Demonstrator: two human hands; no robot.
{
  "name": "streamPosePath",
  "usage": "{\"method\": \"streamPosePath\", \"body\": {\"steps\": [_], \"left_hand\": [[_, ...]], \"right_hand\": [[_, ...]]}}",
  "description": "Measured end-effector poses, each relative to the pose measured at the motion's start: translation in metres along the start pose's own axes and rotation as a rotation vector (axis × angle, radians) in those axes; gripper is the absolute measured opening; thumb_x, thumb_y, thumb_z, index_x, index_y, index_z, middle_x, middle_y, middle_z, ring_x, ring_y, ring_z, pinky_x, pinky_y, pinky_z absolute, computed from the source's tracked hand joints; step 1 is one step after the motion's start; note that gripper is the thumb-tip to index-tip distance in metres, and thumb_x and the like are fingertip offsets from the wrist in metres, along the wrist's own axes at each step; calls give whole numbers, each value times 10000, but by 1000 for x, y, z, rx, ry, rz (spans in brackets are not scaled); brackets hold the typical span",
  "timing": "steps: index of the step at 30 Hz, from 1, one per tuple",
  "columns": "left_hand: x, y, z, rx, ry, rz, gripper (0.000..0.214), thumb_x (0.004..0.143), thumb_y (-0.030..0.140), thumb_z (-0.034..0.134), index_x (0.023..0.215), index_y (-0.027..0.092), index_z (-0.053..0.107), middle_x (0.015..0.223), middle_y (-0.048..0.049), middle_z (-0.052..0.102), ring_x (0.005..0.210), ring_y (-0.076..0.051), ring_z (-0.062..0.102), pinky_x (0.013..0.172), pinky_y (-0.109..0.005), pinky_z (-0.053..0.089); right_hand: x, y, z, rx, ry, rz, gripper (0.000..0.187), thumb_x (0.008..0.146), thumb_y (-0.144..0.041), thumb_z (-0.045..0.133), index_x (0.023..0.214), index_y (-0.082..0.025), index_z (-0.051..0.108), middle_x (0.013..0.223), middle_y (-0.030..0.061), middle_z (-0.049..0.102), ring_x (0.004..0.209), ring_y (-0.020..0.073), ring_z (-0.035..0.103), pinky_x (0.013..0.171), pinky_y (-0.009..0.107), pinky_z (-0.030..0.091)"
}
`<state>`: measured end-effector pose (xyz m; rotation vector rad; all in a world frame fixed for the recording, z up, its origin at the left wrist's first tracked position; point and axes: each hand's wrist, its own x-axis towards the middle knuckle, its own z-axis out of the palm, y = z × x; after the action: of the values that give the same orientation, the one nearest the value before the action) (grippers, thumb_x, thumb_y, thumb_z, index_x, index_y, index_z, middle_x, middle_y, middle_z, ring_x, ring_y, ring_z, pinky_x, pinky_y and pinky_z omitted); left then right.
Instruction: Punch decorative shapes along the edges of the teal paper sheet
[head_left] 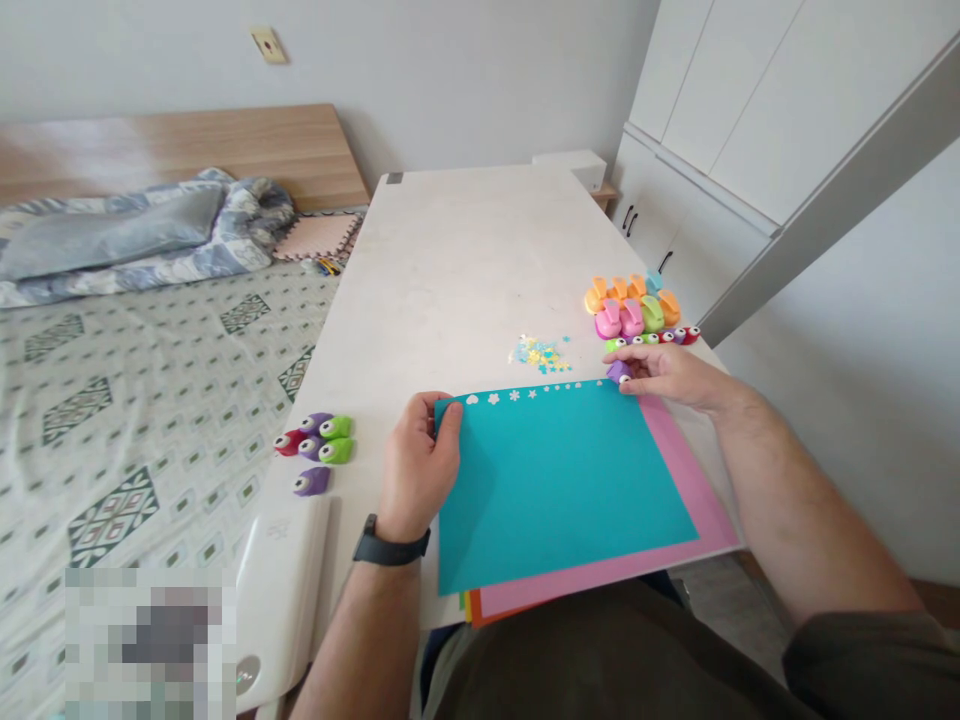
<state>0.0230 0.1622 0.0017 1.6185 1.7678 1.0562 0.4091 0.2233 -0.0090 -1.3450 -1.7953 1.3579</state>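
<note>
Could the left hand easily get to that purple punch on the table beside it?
Probably yes. The left hand holds the edge of the teal paper, and the purple punch sits a short way to its left on the table. Nothing appears to stand between them, though the hand would have to let go of the paper.

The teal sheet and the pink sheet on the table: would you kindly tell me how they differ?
The teal sheet is blue-green, while the pink sheet is pink. The teal sheet lies on top, and the pink sheet lies beneath it, showing only as a strip along the right and near edges. The teal sheet has a row of punched shapes along its far edge; the visible part of the pink sheet shows none. Both are flat, rectangular paper.
</note>
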Motion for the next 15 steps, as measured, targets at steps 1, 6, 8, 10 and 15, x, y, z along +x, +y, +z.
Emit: {"method": "streamPosePath", "body": {"steps": [1, 6, 8, 10, 15], "left_hand": [[0, 0, 0, -2, 4, 2, 255, 952, 450, 591, 1028, 213, 648, 679, 29, 574, 572, -125, 483, 536, -243, 359], [-1, 0, 1, -7, 12, 14, 246, 955, 448, 598, 1034, 220, 646, 689, 29, 576, 585, -125, 489, 534, -240, 351], [-1, 0, 1, -6, 13, 17, 244, 958, 451, 599, 1034, 224, 645, 684, 33, 568, 582, -123, 488, 534, -242, 349], [0, 0, 1, -1, 15, 21, 243, 960, 452, 599, 1033, 225, 644, 681, 35, 563, 577, -121, 484, 533, -244, 347], [-1, 1, 0, -1, 24, 19, 241, 956, 443, 595, 1041, 223, 646, 681, 32, 562, 574, -126, 482, 526, -250, 342]], "right_hand": [[-1, -2, 0, -37, -7, -8, 566, 791, -427, 830, 1320, -264, 712, 1038, 55, 708, 883, 220, 638, 804, 376, 535], [-2, -5, 0, -252, 78, -51, 602, 830, -470, 772, 1386, -260, 681, 950, 42, 688, 718, 183, 544, 665, 343, 459], [-1, -4, 0, -305, 111, -63, 605, 846, -470, 752, 1406, -260, 664, 957, 37, 679, 667, 162, 488, 626, 332, 417], [0, -4, 0, -337, 92, -70, 603, 848, -465, 748, 1409, -261, 661, 1000, 41, 685, 653, 153, 462, 611, 330, 393], [1, -3, 0, -371, 55, -82, 595, 864, -466, 732, 1418, -265, 654, 1067, 52, 701, 666, 161, 469, 614, 332, 389]]}}
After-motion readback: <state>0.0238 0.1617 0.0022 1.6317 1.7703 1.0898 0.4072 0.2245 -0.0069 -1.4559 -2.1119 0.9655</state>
